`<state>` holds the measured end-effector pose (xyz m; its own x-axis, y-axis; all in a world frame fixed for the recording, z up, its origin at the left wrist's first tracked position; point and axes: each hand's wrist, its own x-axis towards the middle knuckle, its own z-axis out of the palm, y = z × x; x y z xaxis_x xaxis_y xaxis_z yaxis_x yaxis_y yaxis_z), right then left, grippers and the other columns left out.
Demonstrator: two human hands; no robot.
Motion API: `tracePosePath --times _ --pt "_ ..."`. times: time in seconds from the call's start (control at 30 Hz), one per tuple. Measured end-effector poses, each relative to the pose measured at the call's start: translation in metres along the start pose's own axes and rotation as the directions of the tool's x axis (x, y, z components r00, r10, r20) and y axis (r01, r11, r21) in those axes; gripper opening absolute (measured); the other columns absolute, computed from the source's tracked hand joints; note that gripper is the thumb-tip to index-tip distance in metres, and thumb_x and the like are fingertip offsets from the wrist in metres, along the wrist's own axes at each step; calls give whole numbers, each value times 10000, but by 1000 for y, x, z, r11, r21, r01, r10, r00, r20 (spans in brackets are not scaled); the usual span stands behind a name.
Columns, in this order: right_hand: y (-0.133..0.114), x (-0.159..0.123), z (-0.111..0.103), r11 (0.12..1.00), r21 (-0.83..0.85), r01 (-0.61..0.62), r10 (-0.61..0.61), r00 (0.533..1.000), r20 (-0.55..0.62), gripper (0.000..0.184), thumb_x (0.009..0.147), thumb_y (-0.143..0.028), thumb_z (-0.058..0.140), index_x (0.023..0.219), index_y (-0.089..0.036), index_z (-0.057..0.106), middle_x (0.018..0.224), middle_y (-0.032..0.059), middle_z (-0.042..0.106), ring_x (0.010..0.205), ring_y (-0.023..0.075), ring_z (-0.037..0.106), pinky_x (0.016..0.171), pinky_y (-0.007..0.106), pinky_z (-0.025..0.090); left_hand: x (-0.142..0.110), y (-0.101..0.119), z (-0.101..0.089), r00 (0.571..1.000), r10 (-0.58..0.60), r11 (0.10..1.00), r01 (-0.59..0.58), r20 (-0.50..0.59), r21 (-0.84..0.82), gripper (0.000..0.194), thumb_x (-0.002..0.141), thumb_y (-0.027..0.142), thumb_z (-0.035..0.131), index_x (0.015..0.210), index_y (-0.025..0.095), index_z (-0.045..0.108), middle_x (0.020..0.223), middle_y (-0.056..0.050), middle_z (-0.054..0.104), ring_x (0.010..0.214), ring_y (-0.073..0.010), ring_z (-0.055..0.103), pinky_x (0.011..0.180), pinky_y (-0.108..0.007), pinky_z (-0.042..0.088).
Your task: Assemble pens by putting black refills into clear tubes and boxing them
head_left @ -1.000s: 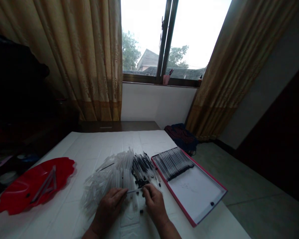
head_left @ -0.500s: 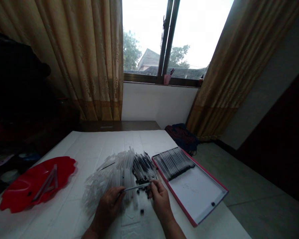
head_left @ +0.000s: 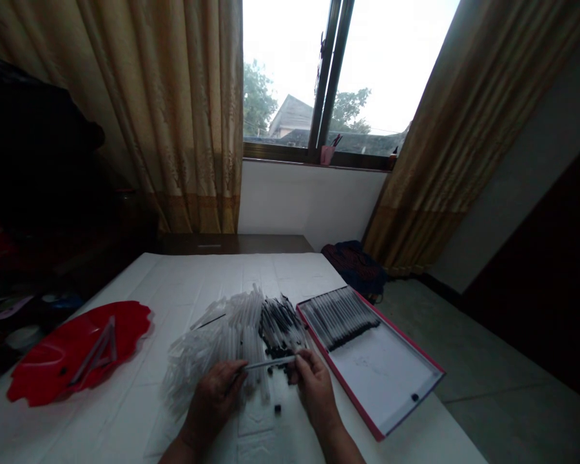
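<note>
The bottom edge of the frame cuts off both forearms (head_left: 341,441), and the right hand (head_left: 316,390) hides one end of the thin tube (head_left: 270,363). The dark heap (head_left: 29,109) at the upper left is too dim to make out. What stands in the small pink cup (head_left: 327,155) on the windowsill and the little black bits (head_left: 277,408) below the hands are too small to tell.

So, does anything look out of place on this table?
Two small black pieces look stray. One lies alone on the white sheet below the heap of clear plastic tubes. Another sits by itself in the pink-rimmed tray, well away from the tidy row of pens.
</note>
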<state>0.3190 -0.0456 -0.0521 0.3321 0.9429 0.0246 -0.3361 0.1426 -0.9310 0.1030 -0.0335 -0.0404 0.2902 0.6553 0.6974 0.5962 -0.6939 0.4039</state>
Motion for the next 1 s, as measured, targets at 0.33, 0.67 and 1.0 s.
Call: tracePosePath --times 0.33,0.67,1.0 --pt "-15 -3 -12 981 155 -113 123 991 -55 303 683 -379 706 863 -177 570 481 -56 572 381 52 375 378 143 248 4 7 -6 999 -8 1000 7 37 25 207 911 247 471 991 202 656 858 -53 716 802 -168 691 722 -263 571" --pt "-6 0 -15 973 151 -177 187 981 -52 463 587 -446 792 924 -173 627 518 -51 602 449 76 446 405 162 301 -11 -31 -69 968 -249 926 248 -33 285 277 884 390 450 979 237 660 935 -53 717 892 -215 673 839 -343 529" --pt "-12 -3 -10 960 184 -210 225 972 -66 473 514 -474 822 827 -185 614 564 -39 645 471 78 498 423 153 371 -2 -24 -82 788 -601 721 461 137 517 245 835 394 505 924 213 646 967 -50 671 943 -211 633 865 -332 454"
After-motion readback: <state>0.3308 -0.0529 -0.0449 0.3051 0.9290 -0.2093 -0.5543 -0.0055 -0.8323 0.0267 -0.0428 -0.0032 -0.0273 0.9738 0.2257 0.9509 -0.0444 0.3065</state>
